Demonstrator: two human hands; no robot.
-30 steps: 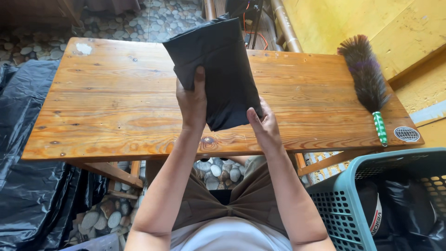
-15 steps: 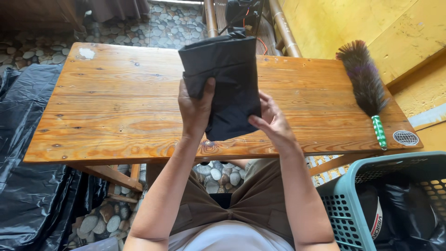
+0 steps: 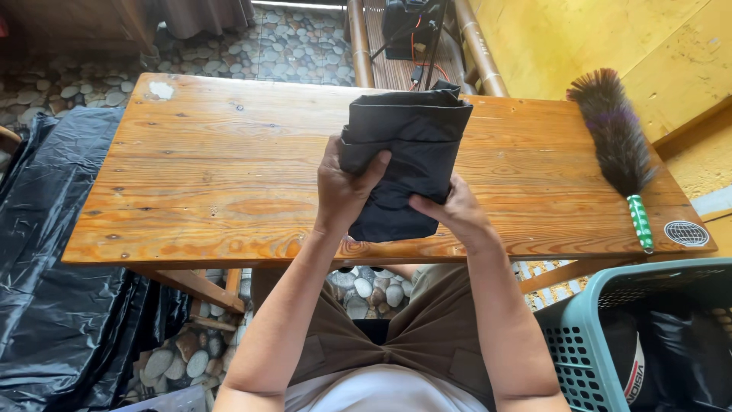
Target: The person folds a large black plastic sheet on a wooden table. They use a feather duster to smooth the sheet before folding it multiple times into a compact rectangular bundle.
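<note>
A folded black cloth (image 3: 408, 156) is held above the near edge of a wooden table (image 3: 206, 168). My left hand (image 3: 343, 191) grips the cloth's left side, thumb across the front. At the cloth's lower right edge, my right hand (image 3: 451, 211) pinches it with the fingers underneath. The top part of the cloth is doubled over into a thick fold.
A feather duster (image 3: 618, 145) with a green-and-white handle lies at the table's right end, near a round sticker (image 3: 686, 233). A teal laundry basket (image 3: 587, 343) with dark items stands at the lower right. Black plastic sheeting (image 3: 53, 305) covers the floor at left.
The cloth has been folded shorter and thicker, and my hands have shifted slightly right and nearer with it.
</note>
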